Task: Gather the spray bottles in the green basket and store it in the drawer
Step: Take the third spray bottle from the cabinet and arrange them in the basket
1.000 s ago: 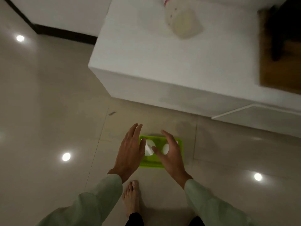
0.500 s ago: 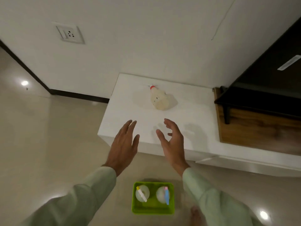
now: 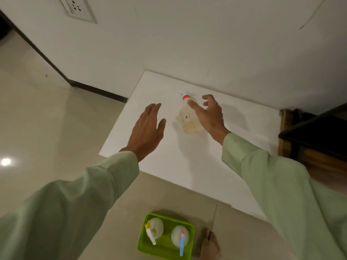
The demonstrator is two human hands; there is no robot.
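A translucent spray bottle with a red collar stands on the white cabinet top. My right hand hovers right beside it, fingers spread and curled around its upper part, not closed on it. To the bottle's left my left hand is flat and open over the cabinet. On the floor below sits the green basket with two spray bottles upright in it, one with a yellow-white nozzle, one with a blue-pink nozzle.
White wall with a socket plate behind the cabinet. A dark wooden unit adjoins the cabinet on the right. Glossy beige floor tiles surround the basket; my bare foot is just right of it.
Both hands rose from the basket on the floor to the cabinet top. The right hand has moved forward to the red-collared bottle; the view tilted up and then closer.
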